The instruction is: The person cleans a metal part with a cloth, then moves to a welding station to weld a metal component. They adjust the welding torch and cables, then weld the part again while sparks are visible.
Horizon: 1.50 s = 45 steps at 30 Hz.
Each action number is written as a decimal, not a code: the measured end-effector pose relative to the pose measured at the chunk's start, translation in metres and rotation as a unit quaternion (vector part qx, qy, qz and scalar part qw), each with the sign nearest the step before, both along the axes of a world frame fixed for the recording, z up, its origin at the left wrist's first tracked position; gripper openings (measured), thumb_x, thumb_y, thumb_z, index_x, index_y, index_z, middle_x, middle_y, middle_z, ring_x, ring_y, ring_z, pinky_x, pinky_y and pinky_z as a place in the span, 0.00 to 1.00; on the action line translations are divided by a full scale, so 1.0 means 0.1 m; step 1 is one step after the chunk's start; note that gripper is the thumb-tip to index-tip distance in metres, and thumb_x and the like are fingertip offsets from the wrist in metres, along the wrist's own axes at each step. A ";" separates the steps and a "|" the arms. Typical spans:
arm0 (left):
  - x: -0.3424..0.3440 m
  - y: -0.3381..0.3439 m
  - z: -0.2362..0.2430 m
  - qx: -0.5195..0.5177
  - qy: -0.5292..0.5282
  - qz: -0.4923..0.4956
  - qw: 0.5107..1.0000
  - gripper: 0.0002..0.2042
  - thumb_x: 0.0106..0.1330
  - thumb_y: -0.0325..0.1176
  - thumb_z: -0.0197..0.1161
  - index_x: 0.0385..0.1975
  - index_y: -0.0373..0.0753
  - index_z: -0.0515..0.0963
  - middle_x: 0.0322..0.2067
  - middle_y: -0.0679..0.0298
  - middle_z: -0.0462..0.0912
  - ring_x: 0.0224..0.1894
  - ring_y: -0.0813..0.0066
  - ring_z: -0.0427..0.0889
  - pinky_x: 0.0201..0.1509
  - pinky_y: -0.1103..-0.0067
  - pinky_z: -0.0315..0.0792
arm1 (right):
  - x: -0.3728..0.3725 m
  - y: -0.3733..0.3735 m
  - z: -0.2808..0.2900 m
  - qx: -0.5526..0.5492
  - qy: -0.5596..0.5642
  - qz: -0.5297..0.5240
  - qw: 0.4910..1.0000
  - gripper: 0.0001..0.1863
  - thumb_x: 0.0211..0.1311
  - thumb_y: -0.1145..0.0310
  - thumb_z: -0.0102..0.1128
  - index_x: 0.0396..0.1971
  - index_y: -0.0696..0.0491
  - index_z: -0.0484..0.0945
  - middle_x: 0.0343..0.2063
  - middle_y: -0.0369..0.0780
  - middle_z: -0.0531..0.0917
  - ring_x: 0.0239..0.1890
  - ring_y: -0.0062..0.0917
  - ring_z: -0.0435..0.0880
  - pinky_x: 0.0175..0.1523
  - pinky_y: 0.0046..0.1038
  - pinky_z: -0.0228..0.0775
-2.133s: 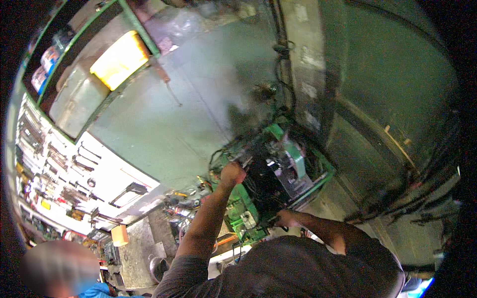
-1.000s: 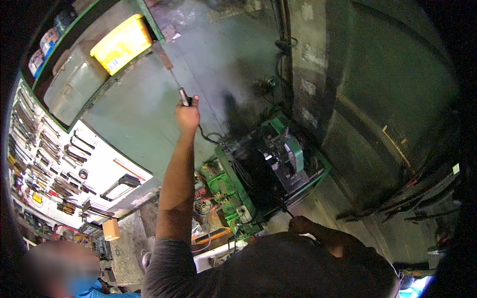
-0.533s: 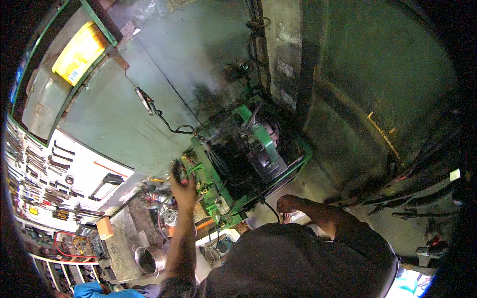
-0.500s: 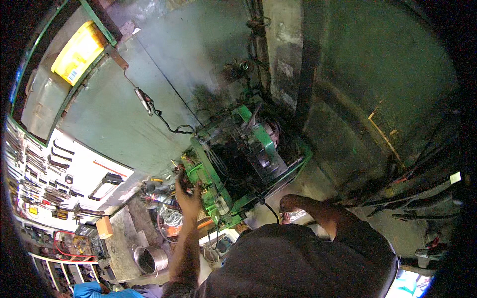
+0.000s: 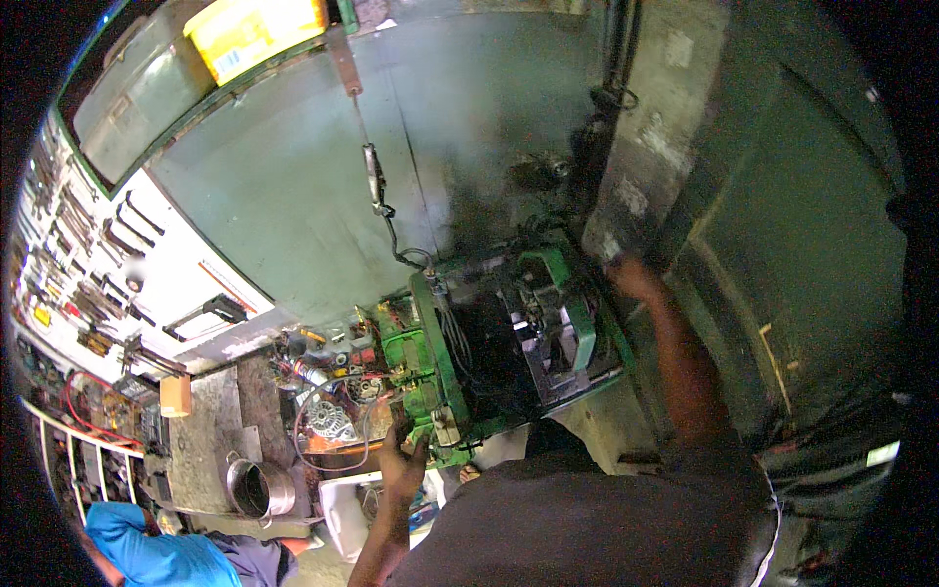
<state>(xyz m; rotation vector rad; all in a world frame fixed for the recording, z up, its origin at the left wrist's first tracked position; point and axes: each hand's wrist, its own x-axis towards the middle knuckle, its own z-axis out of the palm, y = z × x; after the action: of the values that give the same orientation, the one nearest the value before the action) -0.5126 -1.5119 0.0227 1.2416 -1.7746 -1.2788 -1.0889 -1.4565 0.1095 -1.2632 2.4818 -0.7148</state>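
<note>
A green-framed machine (image 5: 581,333) with a dark, grimy interior stands in front of me. On its left side are bright green parts (image 5: 416,364) with small fittings. My left hand (image 5: 403,468) is at the near end of these green parts, its fingers and thumb apart; whether it touches them is hard to tell. My right arm stretches past the machine's right side. My right hand (image 5: 636,280) is at the far right corner, by the worn wall strip; its fingers are blurred and dark. A looped cable (image 5: 454,338) hangs inside the green frame.
A metal pot (image 5: 262,488) stands at the lower left, near a person in a blue shirt (image 5: 156,548). Metal parts (image 5: 331,419) lie beside the machine, above a white bin (image 5: 344,523). Tools hang on a white board (image 5: 161,264). A yellow tub (image 5: 256,37) sits high up.
My right hand has gone from the machine's near side to its far right corner. My left hand has moved nearer to me along the green parts. The whole view has turned.
</note>
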 end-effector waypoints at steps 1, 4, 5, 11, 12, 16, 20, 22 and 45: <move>-0.11 0.00 0.13 -0.031 -0.021 -0.012 0.999 0.23 0.64 0.28 0.71 0.59 0.32 0.75 0.54 0.46 0.83 0.59 0.54 0.82 0.64 0.66 0.74 | -0.03 -0.34 0.21 -0.059 0.079 0.047 0.994 0.26 0.71 0.48 0.60 0.39 0.61 0.84 0.26 0.46 0.87 0.31 0.40 0.86 0.44 0.45 0.79; -0.63 -0.05 0.61 -0.138 -0.098 -0.075 0.983 0.25 0.62 0.37 0.74 0.58 0.37 0.77 0.53 0.47 0.83 0.58 0.47 0.81 0.63 0.64 0.74 | -0.06 -1.41 0.53 0.024 0.060 0.135 0.989 0.29 0.73 0.47 0.57 0.35 0.64 0.84 0.23 0.48 0.86 0.29 0.44 0.86 0.45 0.48 0.77; -0.84 -0.08 0.79 -0.155 -0.075 -0.122 0.977 0.26 0.62 0.40 0.74 0.59 0.37 0.77 0.54 0.47 0.82 0.59 0.46 0.80 0.64 0.62 0.74 | -0.05 -1.80 0.50 0.101 0.030 0.167 0.980 0.30 0.74 0.46 0.56 0.35 0.64 0.84 0.24 0.49 0.86 0.27 0.44 0.86 0.44 0.48 0.77; -2.38 -0.21 1.57 -0.338 0.032 -0.234 0.911 0.33 0.62 0.43 0.71 0.64 0.35 0.71 0.56 0.45 0.79 0.60 0.43 0.77 0.68 0.57 0.69 | 0.29 -3.37 -0.77 0.341 0.293 0.479 0.754 0.35 0.75 0.40 0.45 0.51 0.59 0.83 0.52 0.52 0.84 0.53 0.46 0.84 0.61 0.47 0.72; -2.62 -0.19 1.60 -0.318 -0.002 -0.237 0.918 0.29 0.61 0.41 0.70 0.59 0.32 0.75 0.54 0.45 0.80 0.58 0.44 0.80 0.66 0.57 0.72 | 0.30 -3.51 -0.98 0.371 0.306 0.468 0.741 0.34 0.75 0.39 0.45 0.59 0.55 0.81 0.61 0.49 0.81 0.62 0.45 0.79 0.67 0.46 0.68; -3.35 -0.19 1.47 -0.314 -0.165 -0.379 0.855 0.17 0.63 0.36 0.62 0.48 0.33 0.79 0.41 0.48 0.87 0.42 0.41 0.86 0.51 0.53 0.80 | 0.28 -3.90 -1.47 0.548 0.348 0.518 0.557 0.29 0.65 0.50 0.56 0.59 0.53 0.81 0.60 0.44 0.82 0.58 0.39 0.81 0.63 0.44 0.71; -3.68 -0.37 1.37 -0.328 -0.113 -0.415 0.841 0.17 0.68 0.40 0.62 0.48 0.32 0.81 0.44 0.44 0.86 0.47 0.43 0.85 0.53 0.54 0.78 | 0.26 -3.97 -1.63 0.518 0.407 0.563 0.498 0.27 0.64 0.54 0.55 0.57 0.56 0.82 0.57 0.46 0.83 0.55 0.40 0.82 0.61 0.46 0.72; -3.75 -0.44 1.39 -0.350 0.001 -0.479 0.805 0.19 0.76 0.42 0.60 0.55 0.31 0.80 0.47 0.43 0.85 0.49 0.46 0.83 0.52 0.58 0.77 | 0.24 -3.94 -1.67 0.511 0.412 0.558 0.507 0.27 0.65 0.54 0.55 0.57 0.56 0.81 0.56 0.46 0.84 0.54 0.40 0.83 0.60 0.46 0.73; -3.81 -1.36 1.25 -0.116 -0.136 -0.500 0.847 0.35 0.58 0.21 0.59 0.72 0.40 0.66 0.61 0.45 0.79 0.58 0.48 0.82 0.62 0.64 0.76 | 0.00 0.36 -2.17 -0.031 -0.629 -0.137 0.765 0.24 0.73 0.57 0.57 0.61 0.57 0.77 0.49 0.46 0.85 0.49 0.42 0.84 0.56 0.44 0.77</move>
<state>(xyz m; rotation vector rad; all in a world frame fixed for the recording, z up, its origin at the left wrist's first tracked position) -0.8934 -1.6477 0.1475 0.2930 -2.8643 -1.3414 -1.0884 -1.4210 -0.1072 -0.1509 1.4483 -1.1794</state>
